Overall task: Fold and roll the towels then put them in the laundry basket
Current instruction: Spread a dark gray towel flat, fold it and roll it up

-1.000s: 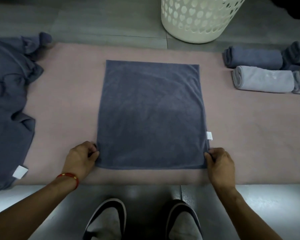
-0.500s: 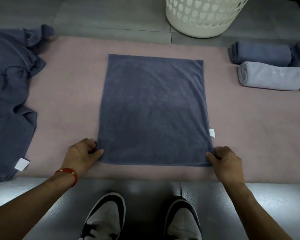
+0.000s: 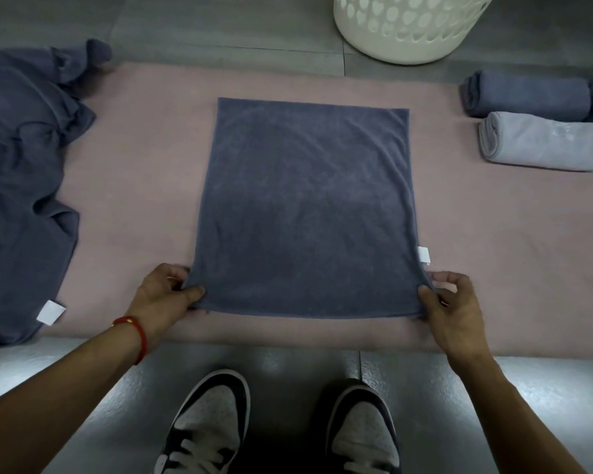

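Observation:
A dark blue-grey folded towel lies flat on the pink mat, with a small white label on its right edge. My left hand pinches its near left corner, thumb on top. My right hand pinches the near right corner, lifting it slightly off the mat. The white laundry basket with heart-shaped holes stands on the floor beyond the mat, right of centre.
A crumpled heap of dark towels covers the mat's left end. A dark rolled towel and a pale rolled towel lie at the right end. My two shoes stand on the grey tiled floor below.
Both hands have tightened their pinch on the near corners and raised them a little. The view has tilted down slightly, so the basket sits higher in frame.

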Motion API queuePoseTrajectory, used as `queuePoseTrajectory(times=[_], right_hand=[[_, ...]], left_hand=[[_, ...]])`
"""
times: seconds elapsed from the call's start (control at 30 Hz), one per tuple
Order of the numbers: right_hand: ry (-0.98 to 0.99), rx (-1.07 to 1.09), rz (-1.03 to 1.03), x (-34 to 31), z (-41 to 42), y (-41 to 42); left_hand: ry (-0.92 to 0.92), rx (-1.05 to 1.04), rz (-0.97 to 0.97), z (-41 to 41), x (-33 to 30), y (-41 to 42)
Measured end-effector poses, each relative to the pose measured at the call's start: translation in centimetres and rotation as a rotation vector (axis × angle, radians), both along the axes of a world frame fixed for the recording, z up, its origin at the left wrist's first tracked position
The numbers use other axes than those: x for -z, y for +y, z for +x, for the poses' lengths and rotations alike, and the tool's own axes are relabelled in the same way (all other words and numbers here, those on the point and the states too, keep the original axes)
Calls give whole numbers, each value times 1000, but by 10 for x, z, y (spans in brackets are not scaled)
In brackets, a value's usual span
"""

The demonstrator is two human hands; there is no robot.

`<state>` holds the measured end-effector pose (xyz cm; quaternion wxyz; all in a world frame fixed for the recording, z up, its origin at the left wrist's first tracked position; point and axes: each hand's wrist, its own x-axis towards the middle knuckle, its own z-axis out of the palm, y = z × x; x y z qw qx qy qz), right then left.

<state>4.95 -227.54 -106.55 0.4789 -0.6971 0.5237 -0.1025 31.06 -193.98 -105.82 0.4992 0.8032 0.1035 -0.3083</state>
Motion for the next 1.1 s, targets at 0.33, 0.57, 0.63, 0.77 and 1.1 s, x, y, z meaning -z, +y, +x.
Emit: queuePoseTrajectory(times=[0.33,0.57,0.63,0.77,1.1], right_hand=[[-184,-95,271,-12,-29,0],[-246,-306,451,-40,-20,-28],[-211,-298,353,-44,-12,-30],[-214,-231,81,-53,13,-38],[-262,-179,-122,-55,156,-131]], left_hand=[[89,239,-282,-2,-24,42],[-29,676,-82,42,-42,40],[-168,721,-33,48,-40,37],[-406,527,39,61,-37,22],[-466,260,-125,177,-45,-108]])
